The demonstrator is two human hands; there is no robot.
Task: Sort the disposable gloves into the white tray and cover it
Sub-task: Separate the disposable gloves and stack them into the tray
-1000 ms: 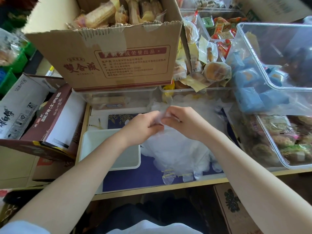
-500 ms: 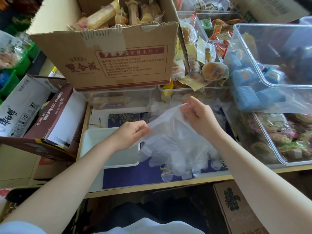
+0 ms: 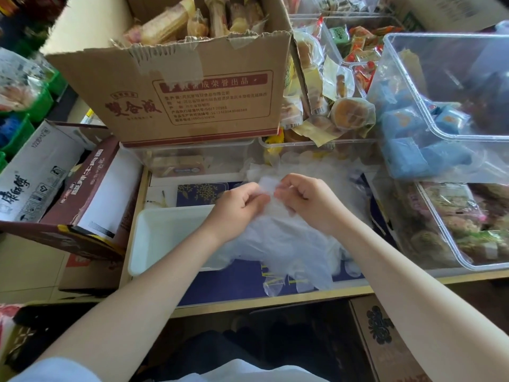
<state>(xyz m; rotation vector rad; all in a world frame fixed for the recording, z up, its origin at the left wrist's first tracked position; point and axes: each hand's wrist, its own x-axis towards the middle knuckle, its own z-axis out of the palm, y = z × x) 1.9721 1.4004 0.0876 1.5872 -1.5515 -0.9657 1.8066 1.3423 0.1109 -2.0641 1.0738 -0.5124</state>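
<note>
— Colours at the bench?
— Pale wood edge, navy mat with a gold leaf pattern. Tray plain white. Gloves clear, faintly milky.
— Surroundings?
— Brown cardboard box, dark red print. Blue packets in a clear bin. Green crates on the left.

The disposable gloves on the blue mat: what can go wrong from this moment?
1. Both the left hand and the right hand pinch one thin glove above the pile of gloves; clinging film may drag several out together.
2. Glove fingers lie near the table's front edge, so some may slide off.
3. The pile overlaps the white tray rim and could block a cover.
</note>
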